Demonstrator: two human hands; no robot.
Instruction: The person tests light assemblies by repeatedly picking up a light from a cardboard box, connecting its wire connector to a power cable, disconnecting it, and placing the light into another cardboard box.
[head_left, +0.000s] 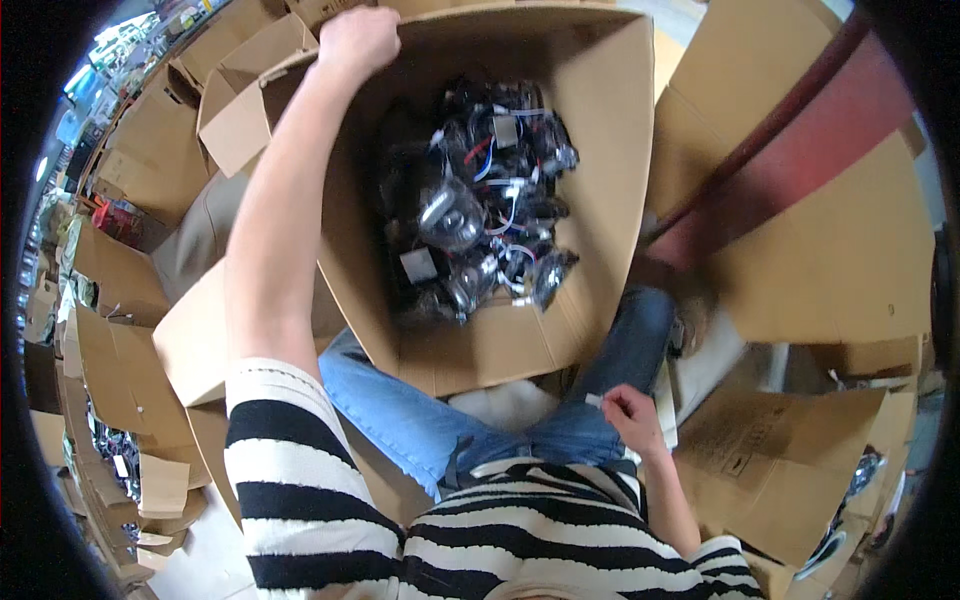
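A large cardboard box (592,110) stands open in front of my legs. Inside lie several black parts in clear plastic bags (452,215), with white, red and blue wires among them. My left arm reaches along the box's left side, and my left hand (360,42) is closed over its far left rim. Down by my right thigh, my right hand (632,418) pinches a small white tag (594,400) between its fingertips. What the tag is made of cannot be made out.
A red metal beam (790,150) slants past the box on the right. Open cardboard cartons (770,450) crowd both sides, some holding bagged parts. A bin of dark wired parts (115,455) is at the lower left. Cluttered shelving (120,60) fills the far left.
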